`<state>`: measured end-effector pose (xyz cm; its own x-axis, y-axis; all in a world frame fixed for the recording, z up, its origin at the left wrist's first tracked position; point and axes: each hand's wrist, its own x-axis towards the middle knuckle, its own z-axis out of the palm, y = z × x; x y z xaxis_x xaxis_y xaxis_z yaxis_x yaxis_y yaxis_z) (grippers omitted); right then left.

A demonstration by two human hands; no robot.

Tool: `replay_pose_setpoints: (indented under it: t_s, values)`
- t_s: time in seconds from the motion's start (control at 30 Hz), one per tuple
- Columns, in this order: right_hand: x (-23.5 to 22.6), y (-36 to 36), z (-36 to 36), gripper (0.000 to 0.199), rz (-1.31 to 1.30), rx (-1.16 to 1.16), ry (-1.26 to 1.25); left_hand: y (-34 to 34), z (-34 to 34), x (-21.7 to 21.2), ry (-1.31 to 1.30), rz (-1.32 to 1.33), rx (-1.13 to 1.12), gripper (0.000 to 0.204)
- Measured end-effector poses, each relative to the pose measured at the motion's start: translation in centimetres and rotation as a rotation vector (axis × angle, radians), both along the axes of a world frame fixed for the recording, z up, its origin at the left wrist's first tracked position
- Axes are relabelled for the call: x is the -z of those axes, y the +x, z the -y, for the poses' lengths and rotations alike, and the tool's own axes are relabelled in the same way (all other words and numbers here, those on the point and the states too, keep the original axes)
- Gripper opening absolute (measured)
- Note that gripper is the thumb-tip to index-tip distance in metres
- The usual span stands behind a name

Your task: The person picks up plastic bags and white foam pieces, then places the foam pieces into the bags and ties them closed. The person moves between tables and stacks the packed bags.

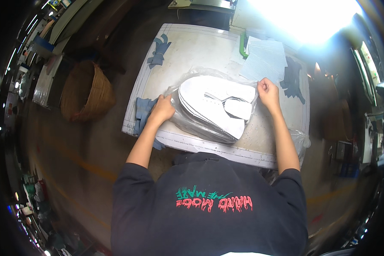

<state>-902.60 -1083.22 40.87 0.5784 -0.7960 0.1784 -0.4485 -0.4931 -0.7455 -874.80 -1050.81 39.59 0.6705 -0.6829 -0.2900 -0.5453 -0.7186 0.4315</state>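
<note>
both grips pinch clear bag [192, 123] of white cutouts [213, 102] | blue pieces [143, 111] beside left hand [162, 109] | right hand [268, 91]

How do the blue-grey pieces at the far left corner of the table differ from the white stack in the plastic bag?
The blue-grey pieces are dark, few and lie bare on the table, away from both hands. The white stack is pale, much larger, wrapped in a clear plastic bag, and the left hand and right hand grip that bag. Both look like flat cut pieces.
</note>
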Motion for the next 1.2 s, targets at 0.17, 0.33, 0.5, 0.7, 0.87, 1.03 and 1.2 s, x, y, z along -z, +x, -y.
replay_pose_setpoints:
  t_s: [0.17, 0.33, 0.5, 0.7, 0.87, 1.03, 1.2]
  values:
    - [-2.7, -2.2, -4.8, 0.023, 0.110, 0.008, -0.131, 0.1, -1.4, -5.5, -0.299, -0.057, 0.214, 0.054]
    - [0.6, -2.0, -8.4, 0.033, -0.001, 0.212, 0.101, -0.9, -1.0, -5.9, -0.339, -0.055, 0.176, 0.066]
    - [3.9, -3.4, -8.4, 0.036, 0.088, 0.232, 0.177, -0.7, 2.0, -6.0, -0.381, -0.149, 0.219, 0.080]
    - [2.5, -6.2, -10.5, 0.033, 0.270, 0.426, -0.059, -2.8, 0.7, -9.9, -0.592, -0.233, 0.408, 0.083]
    - [-2.1, -9.2, -14.3, 0.033, -0.163, 0.412, 0.062, -2.7, -2.6, -12.5, -0.417, -0.367, 0.548, 0.074]
    - [-9.1, -10.9, -16.0, 0.035, 0.161, 0.187, 0.731, -1.9, -4.3, -14.5, -0.344, -0.591, 0.731, 0.057]
    - [-12.7, -9.7, -15.2, 0.029, 0.458, -0.058, 0.453, 0.3, -3.0, -18.0, -0.691, -0.775, 0.469, 0.041]
